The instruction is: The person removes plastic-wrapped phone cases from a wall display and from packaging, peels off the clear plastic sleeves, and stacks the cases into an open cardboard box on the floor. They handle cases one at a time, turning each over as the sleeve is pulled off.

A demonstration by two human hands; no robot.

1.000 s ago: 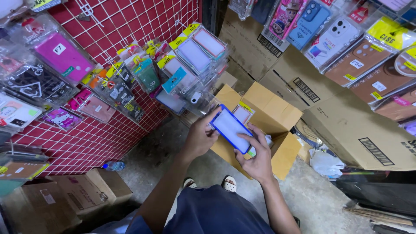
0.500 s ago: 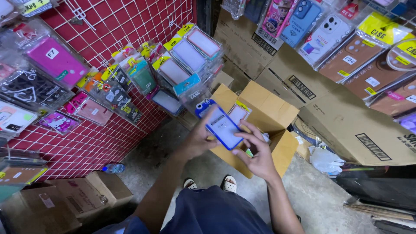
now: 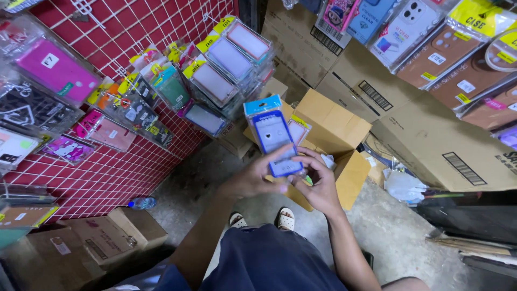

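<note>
Both hands meet over an open brown cardboard box [image 3: 344, 134] that sits on the grey concrete floor [image 3: 388, 237] near the foot of the red wire-grid wall panel [image 3: 107, 167]. Between them stands a blue-rimmed phone case in a clear plastic sleeve with a light-blue header card [image 3: 271, 134] — upright, header end up, its lower end down in the hands. Left hand [image 3: 253, 178]: fingers curled narrow around the sleeve's lower left edge, thumb along the front. Right hand [image 3: 320, 186]: fingertips pinched close on the lower right corner; whether it also holds something beneath the sleeve I cannot tell. A second sleeved case with a yellow header [image 3: 299, 129] shows just behind, over the box mouth. Judged step: one packaged case is out of the box and being looked over or squared up in the hands. To go on a peg, the header end would have to be brought level with a free hook among the rows of sleeved cases hanging on the grid [image 3: 215, 75] — just up and left of the hands, closely packed, so a neighbour could be knocked off.
</note>
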